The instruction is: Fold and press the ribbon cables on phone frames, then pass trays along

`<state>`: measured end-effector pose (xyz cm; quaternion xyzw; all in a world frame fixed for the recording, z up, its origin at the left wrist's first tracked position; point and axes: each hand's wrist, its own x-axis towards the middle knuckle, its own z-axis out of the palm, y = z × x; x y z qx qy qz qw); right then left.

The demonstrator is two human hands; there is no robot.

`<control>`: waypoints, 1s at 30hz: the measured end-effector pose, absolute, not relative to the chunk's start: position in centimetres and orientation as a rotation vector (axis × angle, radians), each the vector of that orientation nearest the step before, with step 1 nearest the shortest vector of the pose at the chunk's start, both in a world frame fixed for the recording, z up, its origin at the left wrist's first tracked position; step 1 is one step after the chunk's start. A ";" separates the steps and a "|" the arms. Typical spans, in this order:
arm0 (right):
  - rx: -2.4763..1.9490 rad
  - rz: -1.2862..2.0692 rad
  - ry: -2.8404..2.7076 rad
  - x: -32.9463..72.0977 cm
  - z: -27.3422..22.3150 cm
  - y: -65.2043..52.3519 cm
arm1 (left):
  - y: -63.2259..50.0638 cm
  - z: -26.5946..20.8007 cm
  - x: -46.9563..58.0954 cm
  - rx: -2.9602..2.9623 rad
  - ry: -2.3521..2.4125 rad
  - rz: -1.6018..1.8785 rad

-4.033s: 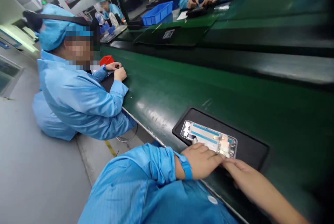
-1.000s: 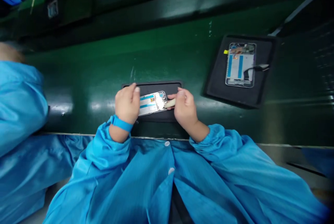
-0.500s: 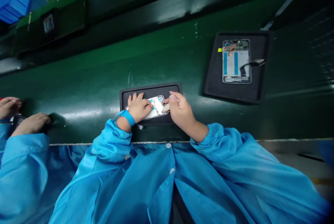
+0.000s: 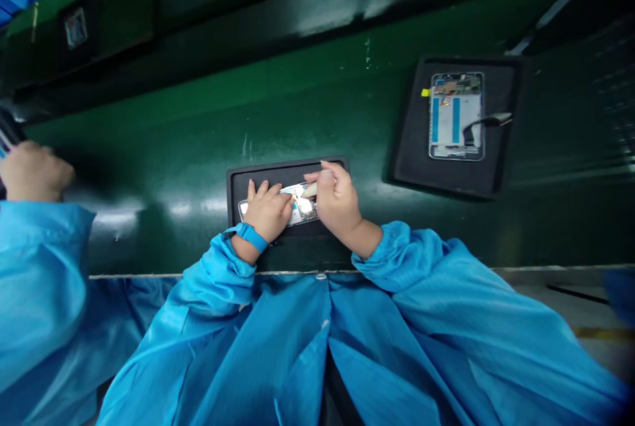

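- Head view: the opened phone body (image 4: 300,210) lies face up at a slant in a black tray (image 4: 237,184) near the front of the green bench (image 4: 163,148), its right end slightly farther back.
- It has a thin pale rim and a bright, shiny inner face, part washed out by glare; blue shows beside the fingers, and small grey parts crowd the right end.
- The left hand (image 4: 268,211), wearing a blue wristband (image 4: 251,236), lies palm down across its left half, fingers fanned out and gripping nothing that shows.
- The right hand (image 4: 340,201) is closed in a pinch on a pale, tapered tool (image 4: 309,191) that points left over the phone; whether the tip touches cannot be told.
- The phone's left end sits near the tray's raised rim; more black floor shows behind it.
- Only a narrow strip of bench separates the tray from the front edge (image 4: 278,274).
- Broad green stretches run leftward to a co-worker's hand (image 4: 37,171) and rightward to a second tray (image 4: 417,161), well apart, with another opened phone (image 4: 470,115).
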<state>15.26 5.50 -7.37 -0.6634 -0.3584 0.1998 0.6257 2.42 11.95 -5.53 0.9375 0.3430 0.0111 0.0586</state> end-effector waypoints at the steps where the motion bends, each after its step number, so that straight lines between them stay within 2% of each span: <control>1: -1.519 0.436 -0.849 15.2 -7.6 5.5 | 11.9 -5.6 2.4 2.853 1.024 0.039; 30: -1.642 0.258 -1.199 15.2 -7.0 5.0 | 11.4 -5.8 2.5 2.821 0.977 0.104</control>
